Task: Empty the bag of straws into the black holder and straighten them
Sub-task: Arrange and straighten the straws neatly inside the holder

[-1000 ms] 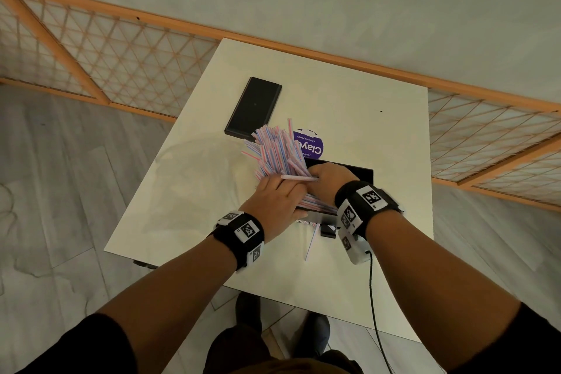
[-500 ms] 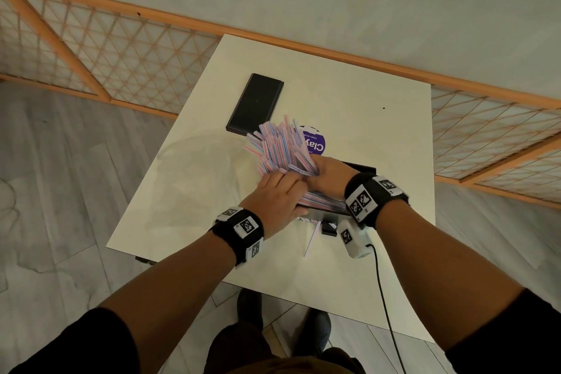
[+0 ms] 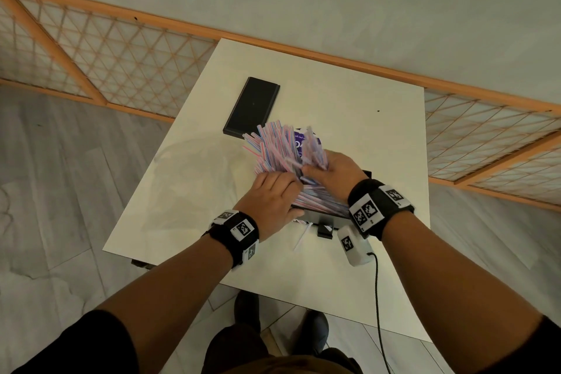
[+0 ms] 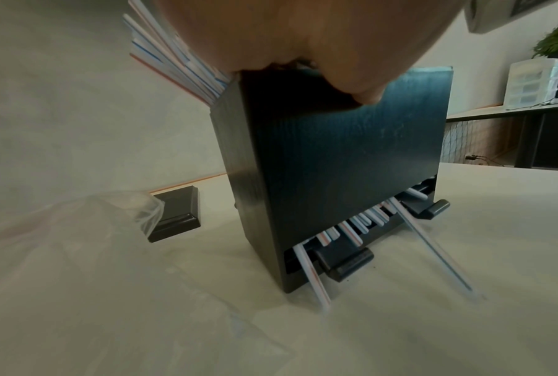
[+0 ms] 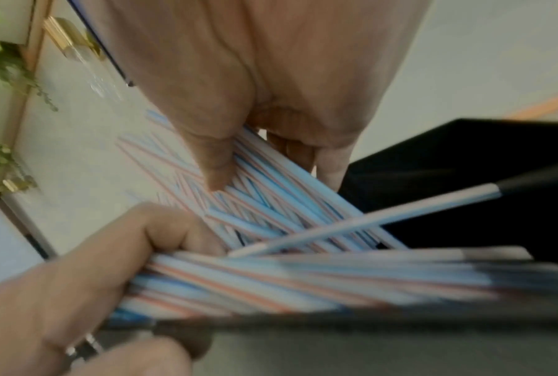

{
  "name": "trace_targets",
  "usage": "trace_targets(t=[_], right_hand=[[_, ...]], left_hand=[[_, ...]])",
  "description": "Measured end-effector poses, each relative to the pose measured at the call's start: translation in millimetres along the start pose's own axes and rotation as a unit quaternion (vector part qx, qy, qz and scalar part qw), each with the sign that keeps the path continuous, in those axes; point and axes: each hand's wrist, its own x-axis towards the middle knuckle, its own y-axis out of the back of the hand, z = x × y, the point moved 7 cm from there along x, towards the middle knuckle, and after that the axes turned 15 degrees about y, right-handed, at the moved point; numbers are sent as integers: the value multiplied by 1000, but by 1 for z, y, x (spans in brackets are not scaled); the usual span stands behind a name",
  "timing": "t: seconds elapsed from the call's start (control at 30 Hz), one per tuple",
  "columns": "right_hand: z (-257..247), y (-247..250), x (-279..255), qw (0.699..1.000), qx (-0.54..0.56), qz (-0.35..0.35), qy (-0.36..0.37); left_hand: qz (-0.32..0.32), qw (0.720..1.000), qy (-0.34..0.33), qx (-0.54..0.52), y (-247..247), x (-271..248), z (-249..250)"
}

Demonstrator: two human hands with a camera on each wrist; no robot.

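Atop the black holder (image 3: pixel 326 214), the striped straws (image 3: pixel 274 147) fan out crookedly; left hand (image 3: pixel 270 200) curls over the near bunch, right hand (image 3: pixel 332 171) grips another; straightening underway; next, gather them parallel.

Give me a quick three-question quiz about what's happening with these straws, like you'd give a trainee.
1. True or false: every one of the straws sits fully inside the black holder.
2. Which hand grips a bunch of straws lifted clear of the pile: A) left hand, B) right hand?
3. Name the dark flat thing lying beyond the straws on the white table.

Key
1. False: two straws poke out of the slot at the holder's bottom onto the table.
2. B.
3. A black rectangular lid or tray; which it is cannot be told.
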Motion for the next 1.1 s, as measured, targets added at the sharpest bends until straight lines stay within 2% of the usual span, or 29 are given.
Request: trace_targets(t=[0.1, 0.23, 0.47, 0.6, 0.7, 0.87, 0.97, 1.1], right_hand=[[-12, 25, -9, 998, 10, 58, 8], [-32, 52, -14, 995, -6, 92, 37], [-59, 72, -7, 988, -71, 89, 103], [-68, 64, -6, 987, -115, 21, 111], [-67, 43, -10, 981, -156, -56, 100], [-50, 1, -10, 964, -203, -153, 78], [-37, -18, -8, 961, -210, -169, 61], [-29, -28, -3, 962, -224, -153, 34]], left_hand=[[-7, 1000, -7, -1, 0, 0, -2], [-16, 1000, -1, 11, 3, 2, 0], [-44, 999, 27, 16, 12, 6, 1], [-35, 997, 63, -9, 22, 4, -5], [-15, 996, 84, -29, 30, -3, -12], [4, 985, 157, -78, 37, -18, -27], [27, 972, 197, -127, 42, -26, -37], [62, 957, 238, -156, 50, -34, -47]])
